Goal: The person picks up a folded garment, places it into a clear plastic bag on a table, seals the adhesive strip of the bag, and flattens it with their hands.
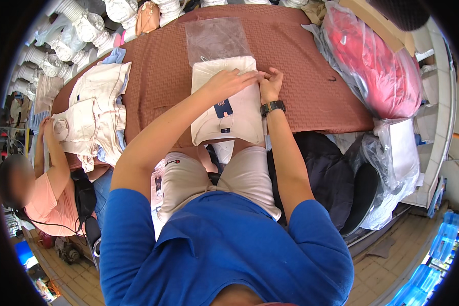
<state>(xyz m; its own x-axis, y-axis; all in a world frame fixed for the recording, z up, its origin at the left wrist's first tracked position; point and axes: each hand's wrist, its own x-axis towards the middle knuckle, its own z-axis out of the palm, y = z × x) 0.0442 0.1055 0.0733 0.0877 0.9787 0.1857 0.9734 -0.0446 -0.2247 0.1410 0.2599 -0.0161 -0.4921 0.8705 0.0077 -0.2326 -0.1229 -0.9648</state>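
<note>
A person in a blue shirt sits at a table covered with a rust-brown textured cloth (311, 86), seen from above. A folded cream garment (239, 115) lies flat on the cloth directly ahead of them, its long axis running straight away from the body. A dark blue hang tag (223, 108) rests on its middle.

Both hands meet at the garment's far right part. The left hand (229, 83) reaches across from the left and lies palm down on the fabric, fingers stretched out flat and pointing right, gripping nothing. The right hand (271, 84), with a black watch (273, 107) on its wrist, sits just beside those fingertips at the garment's right edge. Its fingers are curled inward, and it seems to pinch the fabric edge, though the view is too small to be sure.

So most of the garment lies below and nearer than both hands, toward the person's lap. A clear plastic bag (217, 38) lies just beyond the hands, touching or overlapping the garment's far end. Well off to the left hand's side sits a pile of cream garments (99, 109), with another person beside it.
</note>
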